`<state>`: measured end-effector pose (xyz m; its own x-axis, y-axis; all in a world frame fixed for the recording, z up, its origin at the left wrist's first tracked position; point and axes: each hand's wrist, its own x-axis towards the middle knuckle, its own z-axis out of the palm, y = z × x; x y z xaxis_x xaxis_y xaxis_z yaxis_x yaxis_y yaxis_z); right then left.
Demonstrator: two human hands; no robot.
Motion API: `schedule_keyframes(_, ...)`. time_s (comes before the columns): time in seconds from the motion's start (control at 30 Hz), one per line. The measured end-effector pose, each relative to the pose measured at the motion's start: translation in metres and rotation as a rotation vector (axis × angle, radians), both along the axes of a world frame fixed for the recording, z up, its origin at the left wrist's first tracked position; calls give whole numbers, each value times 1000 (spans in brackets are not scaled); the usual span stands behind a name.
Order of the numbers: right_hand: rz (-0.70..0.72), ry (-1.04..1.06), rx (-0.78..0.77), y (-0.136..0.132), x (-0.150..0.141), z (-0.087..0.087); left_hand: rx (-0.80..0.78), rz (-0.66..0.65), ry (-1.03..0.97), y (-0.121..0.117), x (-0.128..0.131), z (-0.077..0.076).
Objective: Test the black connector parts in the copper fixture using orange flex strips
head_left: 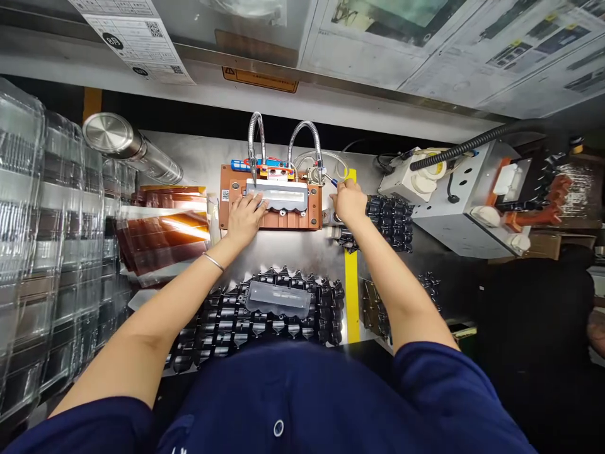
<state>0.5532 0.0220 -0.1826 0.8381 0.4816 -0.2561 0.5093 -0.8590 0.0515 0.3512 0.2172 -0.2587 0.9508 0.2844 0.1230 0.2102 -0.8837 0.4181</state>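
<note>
My left hand (246, 219) lies with fingers spread on the left end of a dark grey plastic cover (278, 197), which has a pale strip along its middle. The cover sits in a copper-brown fixture block (293, 221). Two metal gooseneck tubes (305, 126) arch over the block's rear. Right of the fixture, my right hand (350, 200) is closed around a thin tool with a dark blue handle (334, 181). The tool points toward the small metal fitting (316, 175) at the block's right rear corner; its exact kind is too small to tell.
Stacked clear plastic trays (57, 252) fill the left side, near a steel flask (137, 148) and orange film sheets (170, 230). Black moulded parts (227, 315) lie in front, with a similar grey cover (278, 299) on top. A white machine (454, 195) stands right.
</note>
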Motion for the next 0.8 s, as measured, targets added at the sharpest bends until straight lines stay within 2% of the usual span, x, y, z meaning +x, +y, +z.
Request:
schedule_keyframes(0.07,73,0,-140,3,20,-3,-13,3,-15,-1,-1,-1)
schedule_keyframes(0.13,120,-2,-186,6,36,-4,-24,-13,-37,-1,-2,1)
schedule_keyframes(0.23,122,-32,-167,8,45,1,-67,-1,-63,2,-2,6)
schedule_keyframes(0.3,74,-51,-105,11,37,4,-115,105,-52,4,-1,11)
schedule_keyframes(0.4,-16,7,125,19,4,0,-192,382,63,8,6,19)
schedule_keyframes(0.5,-111,282,422,21,-44,-16,-281,515,218,6,10,28)
schedule_keyframes(0.57,-198,444,586,15,-75,-27,-334,534,258,-2,2,33)
schedule_keyframes(0.63,-262,522,732,1,-103,-33,-409,544,206,-16,-19,36)
schedule_keyframes(0.73,-219,571,927,-27,-132,-29,-462,472,-55,-41,-68,42)
schedule_keyframes(0.8,-145,544,987,-41,-145,-18,-364,325,-257,-55,-101,50)
